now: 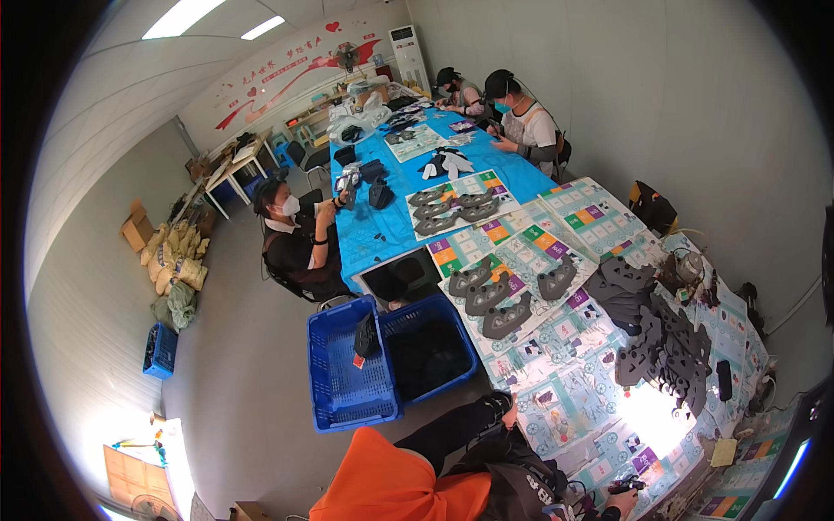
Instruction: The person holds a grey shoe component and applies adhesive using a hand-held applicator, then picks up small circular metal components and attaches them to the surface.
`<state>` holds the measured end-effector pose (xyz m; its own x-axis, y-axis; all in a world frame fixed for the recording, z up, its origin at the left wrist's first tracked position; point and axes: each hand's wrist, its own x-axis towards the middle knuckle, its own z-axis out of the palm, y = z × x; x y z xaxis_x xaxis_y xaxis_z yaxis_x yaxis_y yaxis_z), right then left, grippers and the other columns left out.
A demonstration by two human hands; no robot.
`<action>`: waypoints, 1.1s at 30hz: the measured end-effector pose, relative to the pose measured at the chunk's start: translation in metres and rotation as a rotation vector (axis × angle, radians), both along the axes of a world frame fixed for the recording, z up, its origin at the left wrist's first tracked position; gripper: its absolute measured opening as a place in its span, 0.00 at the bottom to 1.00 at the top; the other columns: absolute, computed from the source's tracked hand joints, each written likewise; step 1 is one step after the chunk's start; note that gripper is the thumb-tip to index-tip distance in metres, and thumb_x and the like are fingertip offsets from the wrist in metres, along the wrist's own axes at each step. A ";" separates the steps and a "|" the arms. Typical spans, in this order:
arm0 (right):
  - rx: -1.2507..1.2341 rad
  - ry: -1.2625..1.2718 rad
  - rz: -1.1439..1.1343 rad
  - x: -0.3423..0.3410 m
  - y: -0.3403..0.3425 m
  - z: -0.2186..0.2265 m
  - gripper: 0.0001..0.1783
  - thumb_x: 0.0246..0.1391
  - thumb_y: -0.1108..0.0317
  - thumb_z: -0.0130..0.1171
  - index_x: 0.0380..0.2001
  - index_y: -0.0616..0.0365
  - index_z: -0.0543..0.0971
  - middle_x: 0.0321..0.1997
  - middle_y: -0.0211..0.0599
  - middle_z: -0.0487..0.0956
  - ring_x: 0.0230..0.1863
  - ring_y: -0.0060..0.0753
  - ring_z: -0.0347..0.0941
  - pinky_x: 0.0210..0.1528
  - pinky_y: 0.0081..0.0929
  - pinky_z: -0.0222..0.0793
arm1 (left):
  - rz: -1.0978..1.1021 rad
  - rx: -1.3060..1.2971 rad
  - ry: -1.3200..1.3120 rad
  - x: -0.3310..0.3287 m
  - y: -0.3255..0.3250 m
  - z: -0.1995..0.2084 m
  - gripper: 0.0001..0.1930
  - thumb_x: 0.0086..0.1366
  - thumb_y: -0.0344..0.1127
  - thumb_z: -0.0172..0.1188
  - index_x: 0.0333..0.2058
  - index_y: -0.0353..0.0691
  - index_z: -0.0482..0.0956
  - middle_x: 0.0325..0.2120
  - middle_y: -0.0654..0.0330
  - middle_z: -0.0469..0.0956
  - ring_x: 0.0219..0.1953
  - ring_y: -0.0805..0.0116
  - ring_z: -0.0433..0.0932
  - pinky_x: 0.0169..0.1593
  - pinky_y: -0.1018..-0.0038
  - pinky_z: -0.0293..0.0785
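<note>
At the lower edge my right hand point(622, 501) is over the patterned sheets, its fingers closed around a small black object point(627, 484) whose kind I cannot make out. Farther left, by the table's near-left edge, a patch of skin at the end of a dark sleeve seems to be my left hand point(511, 415). Its fingers are too small and hidden to read. Ahead of it several dark grey curved pads with cut-outs point(506, 316) lie on a printed sheet. A large heap of similar dark pieces point(665, 347) spreads to the right.
Two blue plastic crates point(346, 415) stand left of the table, one with black pieces inside. One co-worker point(300, 239) sits left of the blue-covered table point(365, 234), handling a dark piece; two more point(530, 130) sit along its far right side. A black oblong item point(724, 380) lies at right.
</note>
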<state>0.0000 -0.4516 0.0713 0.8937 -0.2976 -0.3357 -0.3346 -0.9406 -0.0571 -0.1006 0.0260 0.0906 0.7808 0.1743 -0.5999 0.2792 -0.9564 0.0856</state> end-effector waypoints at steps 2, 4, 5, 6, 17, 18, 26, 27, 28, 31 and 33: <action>-0.008 0.008 0.004 0.000 0.001 0.000 0.48 0.46 0.32 0.68 0.59 0.60 0.77 0.61 0.62 0.77 0.64 0.63 0.73 0.65 0.51 0.71 | -0.005 0.000 0.007 -0.001 0.001 0.001 0.38 0.60 0.61 0.61 0.56 0.31 0.81 0.61 0.39 0.72 0.68 0.39 0.63 0.74 0.50 0.51; 0.017 0.012 -0.003 0.001 0.001 0.000 0.50 0.45 0.30 0.69 0.59 0.61 0.77 0.61 0.62 0.78 0.64 0.63 0.73 0.65 0.51 0.71 | -0.011 -0.002 0.014 -0.001 0.002 0.001 0.38 0.60 0.61 0.61 0.56 0.31 0.81 0.61 0.39 0.72 0.68 0.39 0.62 0.74 0.50 0.51; 0.017 0.012 -0.002 0.001 0.001 0.000 0.50 0.45 0.30 0.69 0.59 0.61 0.77 0.61 0.62 0.78 0.64 0.63 0.73 0.65 0.51 0.71 | -0.014 -0.003 0.018 -0.001 0.003 0.001 0.38 0.60 0.62 0.61 0.56 0.31 0.81 0.61 0.39 0.72 0.68 0.39 0.62 0.74 0.50 0.51; -0.004 0.012 -0.004 0.001 0.002 -0.001 0.51 0.43 0.29 0.69 0.59 0.61 0.77 0.61 0.62 0.78 0.64 0.63 0.74 0.65 0.52 0.72 | -0.017 -0.005 0.021 -0.001 0.003 0.002 0.38 0.60 0.62 0.61 0.56 0.31 0.81 0.61 0.39 0.72 0.68 0.39 0.62 0.74 0.50 0.51; 0.006 0.012 0.027 0.002 -0.005 -0.008 0.54 0.41 0.29 0.71 0.60 0.62 0.76 0.62 0.64 0.76 0.65 0.63 0.73 0.66 0.52 0.71 | -0.058 -0.017 0.055 0.003 0.007 0.006 0.39 0.60 0.62 0.62 0.56 0.30 0.80 0.62 0.38 0.71 0.69 0.39 0.61 0.74 0.50 0.50; -0.007 0.017 0.027 0.002 -0.007 -0.009 0.53 0.42 0.30 0.71 0.60 0.61 0.75 0.62 0.63 0.76 0.65 0.63 0.72 0.67 0.52 0.70 | -0.064 -0.019 0.057 0.004 0.006 0.007 0.39 0.60 0.62 0.62 0.56 0.30 0.80 0.62 0.38 0.71 0.69 0.39 0.61 0.74 0.50 0.50; 0.000 0.044 -0.009 0.002 0.000 -0.001 0.51 0.43 0.33 0.72 0.62 0.60 0.74 0.64 0.62 0.74 0.67 0.62 0.70 0.68 0.52 0.68 | -0.088 -0.026 0.086 0.005 0.011 0.008 0.39 0.59 0.62 0.62 0.56 0.30 0.80 0.63 0.37 0.70 0.70 0.38 0.61 0.75 0.50 0.50; 0.010 0.047 -0.006 0.002 0.000 0.000 0.51 0.43 0.34 0.72 0.62 0.60 0.74 0.64 0.62 0.74 0.67 0.63 0.70 0.67 0.52 0.68 | -0.091 -0.027 0.089 0.005 0.011 0.008 0.40 0.59 0.62 0.62 0.56 0.30 0.80 0.63 0.37 0.70 0.70 0.38 0.60 0.75 0.50 0.50; 0.021 0.050 -0.005 0.002 -0.001 0.000 0.51 0.43 0.34 0.72 0.62 0.61 0.73 0.64 0.62 0.74 0.67 0.63 0.70 0.67 0.53 0.68 | -0.097 -0.028 0.092 0.006 0.012 0.009 0.40 0.59 0.62 0.62 0.56 0.30 0.80 0.63 0.37 0.70 0.70 0.38 0.60 0.75 0.50 0.50; 0.008 0.027 -0.009 0.001 0.002 0.001 0.50 0.44 0.35 0.72 0.61 0.61 0.74 0.63 0.61 0.75 0.66 0.63 0.70 0.67 0.52 0.69 | -0.108 -0.031 0.101 0.007 0.013 0.009 0.40 0.59 0.62 0.62 0.56 0.30 0.80 0.63 0.37 0.70 0.70 0.38 0.60 0.75 0.50 0.50; -0.005 0.030 -0.005 0.001 0.004 0.001 0.50 0.44 0.35 0.72 0.61 0.61 0.74 0.62 0.61 0.76 0.66 0.63 0.71 0.67 0.52 0.69 | -0.110 -0.031 0.110 0.006 0.015 0.010 0.40 0.59 0.62 0.62 0.56 0.30 0.80 0.63 0.37 0.70 0.70 0.38 0.60 0.75 0.50 0.50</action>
<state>0.0010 -0.4473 0.0723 0.8819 -0.3034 -0.3608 -0.3406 -0.9392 -0.0427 -0.0942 0.0408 0.1003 0.7234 0.0711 -0.6867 0.1821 -0.9791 0.0905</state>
